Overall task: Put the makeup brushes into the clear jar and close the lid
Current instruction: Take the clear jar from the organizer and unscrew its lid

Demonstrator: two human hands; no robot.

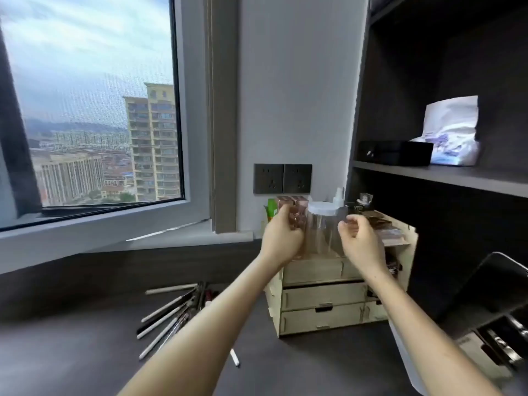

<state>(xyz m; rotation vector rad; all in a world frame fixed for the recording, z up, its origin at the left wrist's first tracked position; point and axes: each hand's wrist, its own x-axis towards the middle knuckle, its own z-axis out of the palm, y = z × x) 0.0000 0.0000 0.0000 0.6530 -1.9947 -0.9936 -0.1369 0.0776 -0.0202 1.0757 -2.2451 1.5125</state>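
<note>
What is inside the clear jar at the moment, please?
The clear jar looks empty, its white lid on; both hands cover its sides. The makeup brushes lie on the desk.

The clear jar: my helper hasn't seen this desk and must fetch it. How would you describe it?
Find the pale wooden drawer organizer standing on the dark desk below the wall sockets. On its top, between the person's two raised hands, stands the clear jar. Unlike the rose-gold boxes to its left, it is see-through with a white lid.
</note>
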